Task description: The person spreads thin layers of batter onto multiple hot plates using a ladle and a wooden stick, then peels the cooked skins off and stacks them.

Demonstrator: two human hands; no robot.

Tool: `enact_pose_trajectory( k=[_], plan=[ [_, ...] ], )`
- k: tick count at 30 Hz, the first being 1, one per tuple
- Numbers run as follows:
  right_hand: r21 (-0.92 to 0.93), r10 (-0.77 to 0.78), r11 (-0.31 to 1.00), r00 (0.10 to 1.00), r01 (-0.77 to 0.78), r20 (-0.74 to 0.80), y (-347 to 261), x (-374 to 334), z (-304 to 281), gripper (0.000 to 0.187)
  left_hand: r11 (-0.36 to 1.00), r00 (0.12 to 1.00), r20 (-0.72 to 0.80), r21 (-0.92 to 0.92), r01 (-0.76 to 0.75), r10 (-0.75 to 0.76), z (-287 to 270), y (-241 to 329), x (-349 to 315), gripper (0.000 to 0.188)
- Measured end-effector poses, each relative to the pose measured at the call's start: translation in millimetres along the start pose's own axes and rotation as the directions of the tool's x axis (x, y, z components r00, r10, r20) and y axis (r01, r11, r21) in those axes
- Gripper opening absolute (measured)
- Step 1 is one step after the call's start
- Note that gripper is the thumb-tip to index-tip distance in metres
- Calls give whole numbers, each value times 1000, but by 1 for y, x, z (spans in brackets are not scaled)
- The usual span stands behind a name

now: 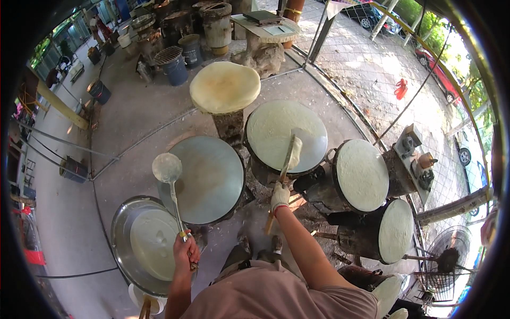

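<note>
Pale batter [265,125] coats one round griddle [316,143] save a grey patch toward its right edge, where a wooden spreader [287,161] carries a lump of batter. The gloved right hand [280,195] wraps its fingers round the handle; the left hand [185,251] has its fingers closed on a ladle [167,168], bowl over the left edge of an uncoated griddle [212,181]. An uneven sweep could tear the layer; a tilted ladle could drip onto that edge

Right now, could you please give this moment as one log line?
left hand: holds ladle | gloved right hand: holds wooden spreader over partly coated griddle | steel basin: pale batter inside, near left hand
</note>
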State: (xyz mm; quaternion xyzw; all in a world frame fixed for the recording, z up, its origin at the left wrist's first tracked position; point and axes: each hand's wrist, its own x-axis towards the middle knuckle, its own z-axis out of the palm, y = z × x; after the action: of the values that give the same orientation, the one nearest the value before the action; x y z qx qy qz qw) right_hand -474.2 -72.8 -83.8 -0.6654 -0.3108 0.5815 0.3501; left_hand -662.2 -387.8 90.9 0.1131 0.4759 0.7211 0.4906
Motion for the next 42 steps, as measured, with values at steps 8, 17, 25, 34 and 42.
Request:
enact_pose_trajectory(
  k=[8,17,25,34,42],
  plan=[
    [-248,-49,966,994,71,96,22,38,-72,39,990,988,105,-68,125,-118,58,-15,-6,22],
    [-207,-3,975,932,83,362,-13,64,-189,33,975,975,173,-151,164,-137,176,-67,5,22],
    [-642,-85,596,833,483,547,-70,111,-257,39,968,969,186,-162,194,-163,274,-115,12,22],
    [-473,-67,609,636,636,769,-74,131,-257,41,966,966,185,-150,209,-180,295,-134,29,26],
    [-710,-396,540,881,452,259,-140,192,-211,30,940,940,231,-176,292,-249,264,-129,51,23]
  ],
)
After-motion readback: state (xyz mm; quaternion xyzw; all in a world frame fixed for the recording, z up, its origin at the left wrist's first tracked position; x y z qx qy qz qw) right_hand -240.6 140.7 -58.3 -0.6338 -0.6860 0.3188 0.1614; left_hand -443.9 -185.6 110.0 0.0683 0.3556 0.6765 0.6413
